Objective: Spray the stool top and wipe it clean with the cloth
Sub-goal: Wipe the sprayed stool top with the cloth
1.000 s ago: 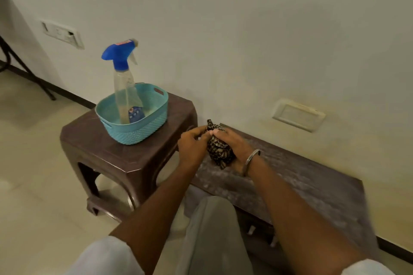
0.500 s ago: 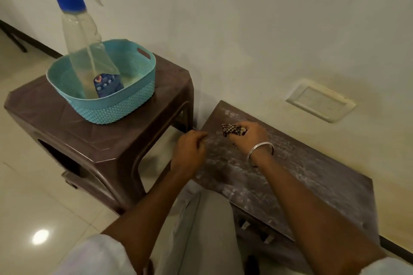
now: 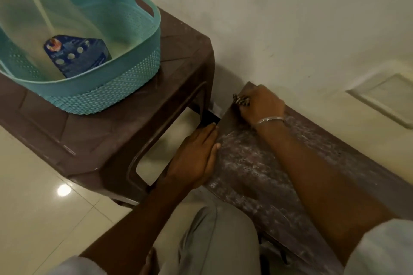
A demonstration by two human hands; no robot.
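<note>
Grey trouser knee [image 3: 214, 241] is filling the bottom centre, w/ both forearms reaching up-frame past it. Next out, the left hand [image 3: 196, 156] is lying flat along the near-left edge of the low stool top [image 3: 257, 174], fingers straight and thumb on the surface, bracing rather than gripping anything. Further up, centre-right, the right hand [image 3: 261, 105] is curling round the bunched check cloth [image 3: 240, 100] and pressing it onto the top's far-left corner. Change vs 1 sec ago: the cloth was being wadded between both hands above the surface, and now it's down and being pushed out to that corner. A darker patch is showing by the wrist, while the rest is looking whitish and streaky, so prob. spraying is done and wiping is only starting. The top's long axis is running from that corner to the lower right, alongside the wall [image 3: 290, 18]. The cloth's free end is poking toward the upper left. Beyond, upper left, the spray bottle [image 3: 44, 24] is standing in the teal basket [image 3: 125, 87] on the taller stool [image 3: 89, 136].
</note>
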